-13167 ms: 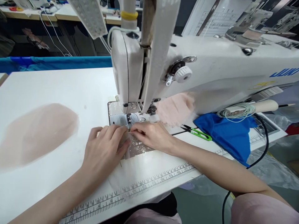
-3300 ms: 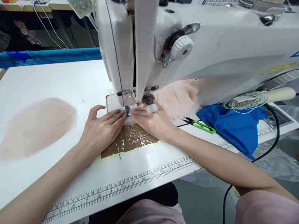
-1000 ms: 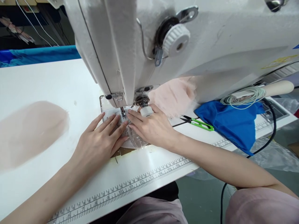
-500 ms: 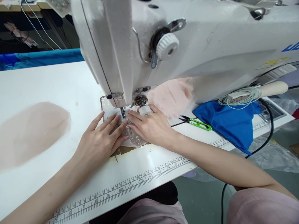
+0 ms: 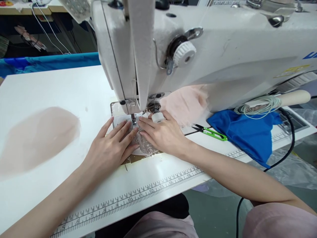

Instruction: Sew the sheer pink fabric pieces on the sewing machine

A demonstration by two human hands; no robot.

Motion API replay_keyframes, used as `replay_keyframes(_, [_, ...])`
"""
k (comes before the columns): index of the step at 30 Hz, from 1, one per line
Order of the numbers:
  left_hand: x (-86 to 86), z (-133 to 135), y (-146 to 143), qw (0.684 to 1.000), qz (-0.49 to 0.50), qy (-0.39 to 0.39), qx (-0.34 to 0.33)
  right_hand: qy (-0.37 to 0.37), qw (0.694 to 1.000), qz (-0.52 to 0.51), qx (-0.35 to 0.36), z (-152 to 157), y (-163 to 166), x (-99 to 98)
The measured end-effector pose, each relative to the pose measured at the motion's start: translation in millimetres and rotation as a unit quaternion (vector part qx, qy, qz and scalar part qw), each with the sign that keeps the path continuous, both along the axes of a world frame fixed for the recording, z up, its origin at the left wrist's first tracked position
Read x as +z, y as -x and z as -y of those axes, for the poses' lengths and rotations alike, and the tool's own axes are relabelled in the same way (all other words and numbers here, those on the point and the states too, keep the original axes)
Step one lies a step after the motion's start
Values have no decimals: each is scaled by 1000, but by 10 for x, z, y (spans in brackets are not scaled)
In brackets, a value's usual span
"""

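The left hand [image 5: 109, 148] and right hand [image 5: 162, 135] lie flat and unclenched, pressing a sheer fabric piece [image 5: 146, 149] onto the counter [image 5: 61, 86]. It lies between their fingertips, with the needle [image 5: 134, 121] at 12 o'clock.

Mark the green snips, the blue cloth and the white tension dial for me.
green snips [image 5: 214, 134]: head view, on the green handle.
blue cloth [image 5: 245, 135]: head view, middle of the bunched fabric.
tension dial [image 5: 185, 54]: head view, on its ribbed white knob.
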State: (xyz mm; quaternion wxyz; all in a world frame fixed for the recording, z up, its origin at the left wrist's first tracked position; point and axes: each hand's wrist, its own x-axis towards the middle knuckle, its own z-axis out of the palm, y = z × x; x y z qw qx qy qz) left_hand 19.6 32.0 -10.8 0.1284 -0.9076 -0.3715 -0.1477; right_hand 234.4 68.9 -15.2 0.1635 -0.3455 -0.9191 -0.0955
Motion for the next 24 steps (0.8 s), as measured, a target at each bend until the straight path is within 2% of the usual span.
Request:
replay_keyframes(3, [34,39,45,998,7,-3,-63,-17,998,-37,45,14,-29,15])
replay_keyframes(6, [52,65,73,993,1,-32,-110,-3,993,-66,103,24,-67,52])
replay_keyframes(9, [52,72,80,993,11,-47,-108,34,985,-94,143,15,-110,101])
replay_keyframes(13, [46,75,83,995,80,11,-55,76,973,-116,186,-1,-137,142])
replay_keyframes(15, [41,76,77,994,94,21,-45,60,979,-99,171,2,-129,137])
replay_keyframes(18, [24,69,57,995,82,12,-50,-9,985,-84,152,16,-107,110])
replay_keyframes(21, [3,53,42,998,46,-8,-46,-56,980,-88,168,27,-99,92])
replay_keyframes(24, [-8,41,49,998,21,-21,-56,-67,977,-97,179,32,-102,88])
